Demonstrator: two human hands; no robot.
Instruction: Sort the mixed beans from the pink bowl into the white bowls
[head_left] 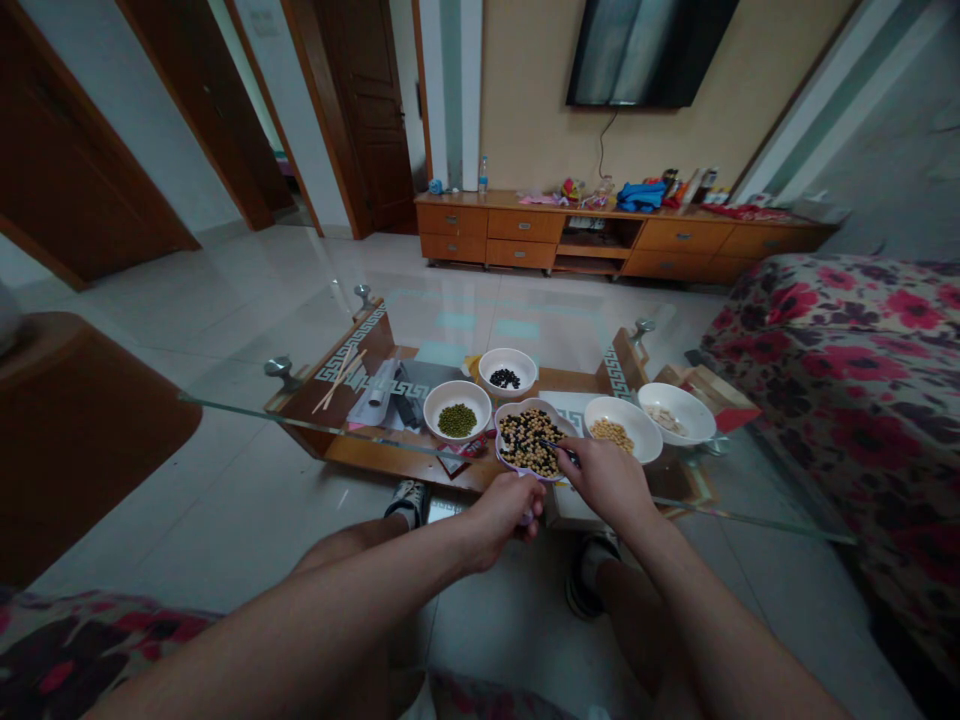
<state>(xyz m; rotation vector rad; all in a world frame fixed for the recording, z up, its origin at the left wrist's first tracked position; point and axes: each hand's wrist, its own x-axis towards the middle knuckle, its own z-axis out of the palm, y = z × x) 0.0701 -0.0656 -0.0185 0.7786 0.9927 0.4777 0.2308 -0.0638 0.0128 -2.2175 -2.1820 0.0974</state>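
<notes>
Glass coffee table [322, 428], near edge: right hand [607, 483] pinches a thin dark tool [559, 449] over the mixed-bean bowl [525, 402], left hand [502, 520] curled closed, its contents hidden.

No legible text, labels or numbers anywhere.

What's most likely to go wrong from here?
The heaped mixed-bean bowl sits close to the glass tabletop's edge, so beans might spill to the floor. The dark utensil in the right hand could flick beans into the nearby soybean bowl.
</notes>
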